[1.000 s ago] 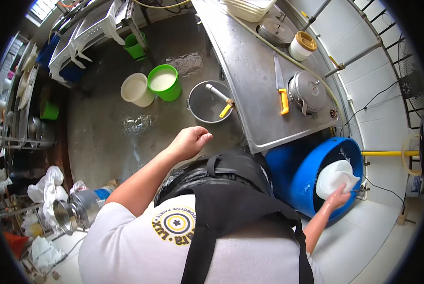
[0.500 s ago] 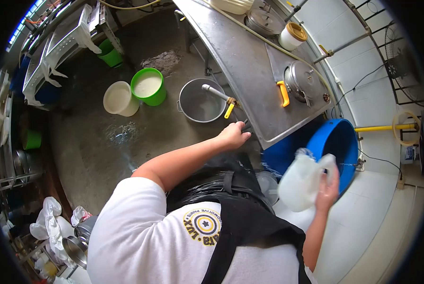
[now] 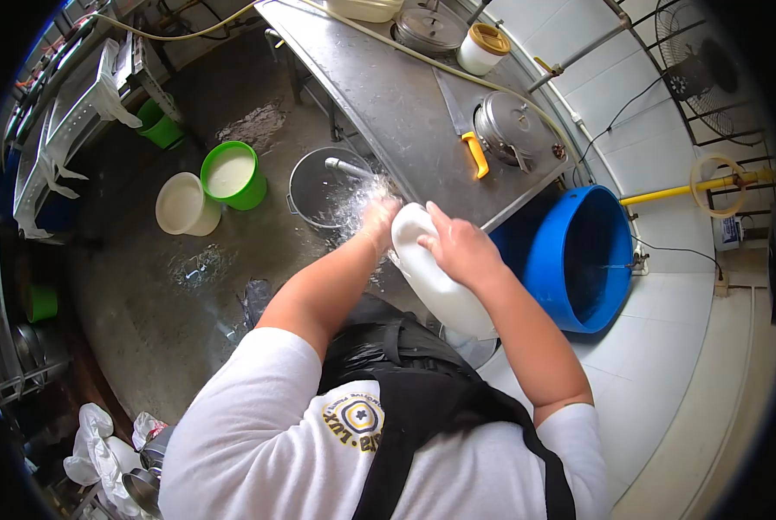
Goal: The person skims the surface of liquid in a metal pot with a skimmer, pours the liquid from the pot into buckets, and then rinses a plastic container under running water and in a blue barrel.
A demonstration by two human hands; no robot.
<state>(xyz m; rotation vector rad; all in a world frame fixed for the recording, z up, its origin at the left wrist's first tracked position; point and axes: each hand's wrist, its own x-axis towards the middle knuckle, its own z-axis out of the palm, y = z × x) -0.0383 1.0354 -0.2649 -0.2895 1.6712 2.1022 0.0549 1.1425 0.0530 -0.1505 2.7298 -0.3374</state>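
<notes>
My right hand grips a white plastic jug with its top toward the table edge. Close by on the left, my left hand is in splashing water, and its fingers are hidden by the spray. Water sprays over the rim of a grey metal pot on the floor. A grey pipe spout reaches over that pot.
A metal table holds a yellow-handled knife, a lidded pot and a white tub. A blue barrel stands right. Green and cream buckets stand left.
My right hand has brought the jug from the blue barrel across to the pot. My left hand has moved to the spout, where water now splashes. The view has shifted right.
</notes>
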